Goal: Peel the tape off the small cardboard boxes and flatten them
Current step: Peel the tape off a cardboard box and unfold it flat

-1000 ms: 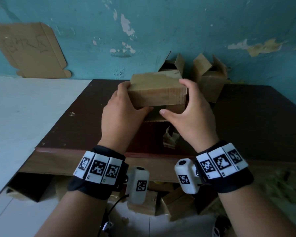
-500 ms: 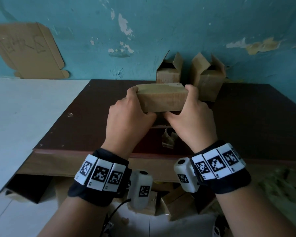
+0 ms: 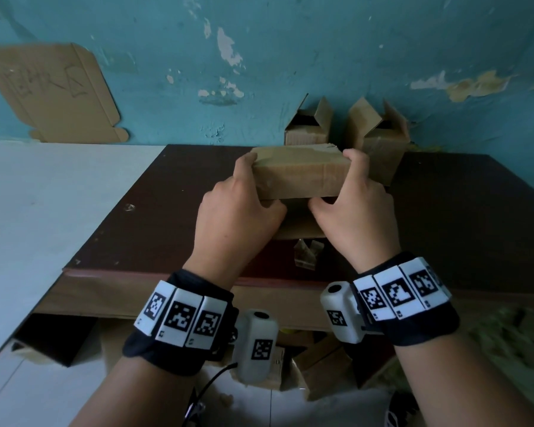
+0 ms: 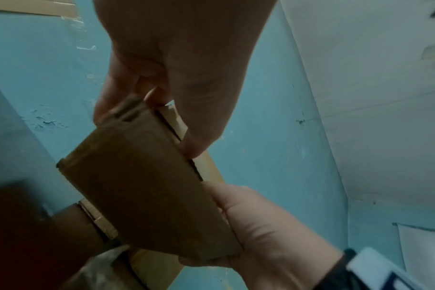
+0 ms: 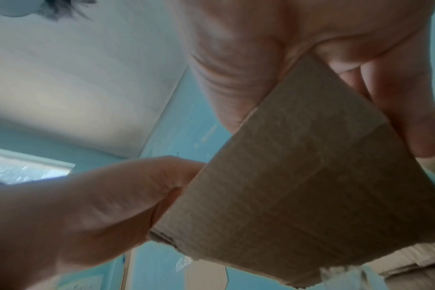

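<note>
Under the box [image 4: 147, 188], unseen overhead: both thumbs.

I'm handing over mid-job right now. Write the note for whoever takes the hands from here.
Left hand: grips the left end of the held box.
Right hand: grips its right end.
Held box: above the dark table, over a flat cardboard piece; tape scraps lie nearer the front edge.
Two open boxes stand at the wall, flaps up.
Done: some tape is off, judging by the scraps.
Left: flatten the held box, then the two at the wall. Whether tape remains on them is unclear.
</note>
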